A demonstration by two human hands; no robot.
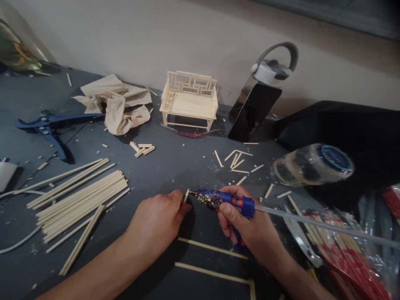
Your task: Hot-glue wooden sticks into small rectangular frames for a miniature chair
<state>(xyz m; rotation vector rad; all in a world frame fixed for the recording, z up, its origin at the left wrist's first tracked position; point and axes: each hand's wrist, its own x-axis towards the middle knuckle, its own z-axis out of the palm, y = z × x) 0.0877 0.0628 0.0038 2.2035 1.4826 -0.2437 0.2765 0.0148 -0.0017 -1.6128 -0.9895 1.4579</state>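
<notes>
My left hand pinches a short wooden stick, which stands nearly upright between thumb and fingers. In my right hand is a blue hot glue gun, its body speckled with bits and a long clear glue stick running out of its back. The nozzle points left and comes up to the top of the short stick; whether they touch I cannot tell. Below my hands lie a long stick and another stick that meets a shorter piece at a corner.
A miniature wooden bench stands by the wall, near crumpled brown paper. Blue cutters and bundled sticks lie left. Short pieces, a phone, a bottle, a jar and bagged sticks are right.
</notes>
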